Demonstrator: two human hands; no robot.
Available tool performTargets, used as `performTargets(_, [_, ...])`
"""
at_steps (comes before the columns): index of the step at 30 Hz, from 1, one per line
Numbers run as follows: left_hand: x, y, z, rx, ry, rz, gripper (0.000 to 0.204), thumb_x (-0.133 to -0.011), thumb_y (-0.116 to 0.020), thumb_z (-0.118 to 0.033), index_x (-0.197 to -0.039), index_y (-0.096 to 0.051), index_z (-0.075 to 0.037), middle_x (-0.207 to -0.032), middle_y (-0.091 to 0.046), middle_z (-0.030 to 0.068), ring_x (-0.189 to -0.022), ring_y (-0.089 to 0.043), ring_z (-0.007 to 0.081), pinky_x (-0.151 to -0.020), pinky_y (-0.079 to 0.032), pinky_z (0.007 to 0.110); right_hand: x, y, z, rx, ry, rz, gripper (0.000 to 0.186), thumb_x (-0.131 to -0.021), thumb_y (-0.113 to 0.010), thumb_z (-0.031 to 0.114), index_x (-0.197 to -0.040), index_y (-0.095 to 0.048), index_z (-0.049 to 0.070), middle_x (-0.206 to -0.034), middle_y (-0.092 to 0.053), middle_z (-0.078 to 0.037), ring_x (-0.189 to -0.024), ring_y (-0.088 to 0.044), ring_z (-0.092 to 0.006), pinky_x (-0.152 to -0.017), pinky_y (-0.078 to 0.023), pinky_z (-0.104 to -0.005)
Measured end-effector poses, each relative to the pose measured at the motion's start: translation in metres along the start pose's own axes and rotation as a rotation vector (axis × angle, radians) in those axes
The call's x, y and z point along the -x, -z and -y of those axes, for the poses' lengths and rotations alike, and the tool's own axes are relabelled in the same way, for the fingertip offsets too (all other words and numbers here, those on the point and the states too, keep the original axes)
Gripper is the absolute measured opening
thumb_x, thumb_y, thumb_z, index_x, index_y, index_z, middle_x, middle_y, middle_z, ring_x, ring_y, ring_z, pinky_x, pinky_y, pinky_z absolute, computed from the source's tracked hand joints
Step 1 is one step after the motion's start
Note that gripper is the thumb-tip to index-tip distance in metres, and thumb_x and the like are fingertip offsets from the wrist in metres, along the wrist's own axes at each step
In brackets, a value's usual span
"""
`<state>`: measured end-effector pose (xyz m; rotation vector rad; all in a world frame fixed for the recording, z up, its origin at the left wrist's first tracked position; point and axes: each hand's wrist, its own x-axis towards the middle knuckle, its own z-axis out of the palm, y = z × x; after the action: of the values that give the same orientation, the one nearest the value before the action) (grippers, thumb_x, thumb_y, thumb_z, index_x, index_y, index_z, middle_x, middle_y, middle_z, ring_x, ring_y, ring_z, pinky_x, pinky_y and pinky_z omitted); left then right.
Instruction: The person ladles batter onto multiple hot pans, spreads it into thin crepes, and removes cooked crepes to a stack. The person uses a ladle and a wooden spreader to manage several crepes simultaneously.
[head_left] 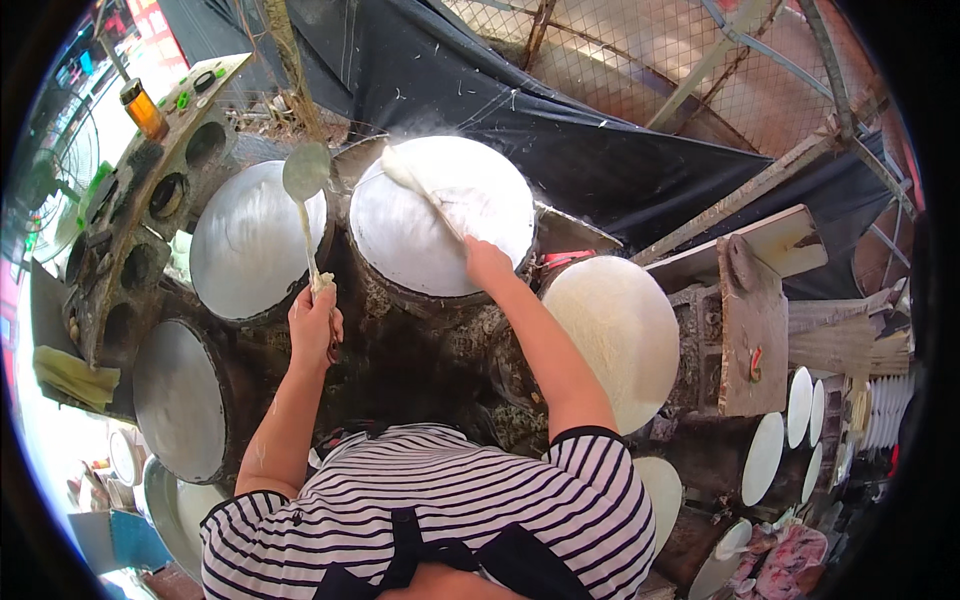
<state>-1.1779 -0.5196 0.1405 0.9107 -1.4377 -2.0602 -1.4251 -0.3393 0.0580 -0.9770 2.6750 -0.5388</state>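
Note:
My left hand is closed round the pale, batter-smeared handle of a ladle. Its round, dull metal bowl is lifted beside the gap between two round griddles. My right hand grips a long, thin spreader, whose broad, pale end lies on the far left part of the middle griddle. White, wet-looking batter covers part of that griddle, and faint steam rises at its far edge. Left of the ladle, a second griddle shows a shiny grey surface with thin smears.
To my right sits a griddle covered by a cream-coloured sheet. Another grey griddle is at my lower left. A bench with round holes carries an amber bottle. Dark sheeting hangs behind; a board stands at right.

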Motion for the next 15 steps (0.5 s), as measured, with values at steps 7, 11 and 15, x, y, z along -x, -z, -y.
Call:
performTargets(7, [0.014,0.004,0.003,0.010,0.031,-0.063,0.013,-0.089,-0.056,-0.016,-0.084,-0.050,-0.006,-0.062,-0.044,-0.0013,-0.039,-0.044,0.0078,-0.032,-0.037,0.023,0.008,0.028,-0.012,0.049,-0.033,-0.028,0.038,-0.086,-0.041,0.014,-0.122,-0.052,0.015,-0.097,-0.062,-0.018,-0.092,-0.060,-0.0359,-0.079,-0.048,-0.0458])
performTargets(11, [0.020,-0.001,0.000,0.025,0.050,-0.095,0.013,-0.089,-0.056,-0.016,-0.084,-0.050,-0.006,-0.063,-0.044,-0.0013,-0.040,-0.044,0.0079,-0.032,-0.037,0.023,-0.033,0.026,-0.023,0.029,-0.011,-0.072,0.037,-0.085,-0.044,0.015,-0.120,-0.056,0.017,-0.095,-0.063,-0.020,-0.086,-0.061,-0.0371,-0.078,-0.048,-0.0474])
performTargets(15, [0.022,0.010,-0.002,0.040,0.035,-0.120,0.011,-0.089,-0.055,-0.016,-0.088,-0.051,-0.005,-0.064,-0.044,-0.0013,-0.040,-0.044,0.0078,-0.032,-0.036,0.024,-0.018,0.029,-0.036,0.023,0.099,0.113,0.040,-0.085,-0.042,0.014,-0.123,-0.054,0.017,-0.105,-0.063,-0.015,-0.099,-0.059,-0.0324,-0.083,-0.047,-0.0421])
